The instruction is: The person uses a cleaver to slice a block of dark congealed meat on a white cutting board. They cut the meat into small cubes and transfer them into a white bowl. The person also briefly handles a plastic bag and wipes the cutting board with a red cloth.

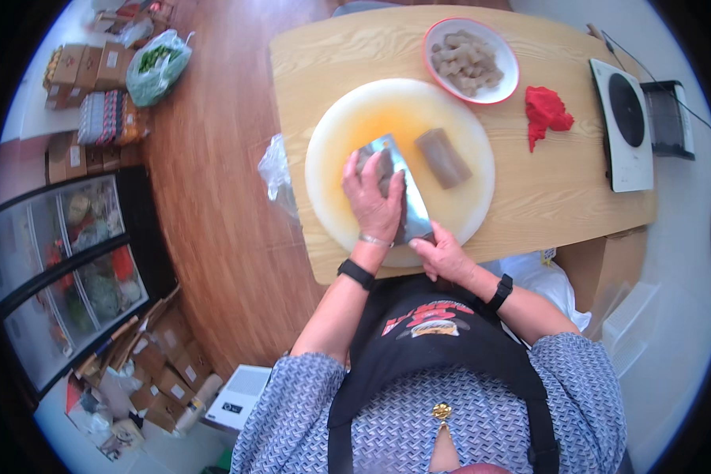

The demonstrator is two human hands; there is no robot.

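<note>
My right hand (447, 252) grips the handle of a cleaver (412, 198), whose broad steel blade points away from me over a round white cutting board (326, 195). Under the curled fingers of my left hand (376, 192) is a greyish-brown jelly-like food piece (385, 169), pressed against the board beside the blade. The fingers partly hide it. A second block of the same food (443, 158) lies on the board to the right of the cleaver. Orange-yellow staining marks the board's middle.
A red-rimmed white bowl (509, 71) of cut chunks (465, 62) stands beyond the board. To its right are a crumpled red cloth (546, 114) and an induction cooker (625, 118). Clear plastic (277, 172) hangs at the wooden table's left edge (296, 118). A glass-door fridge (77, 260) stands left.
</note>
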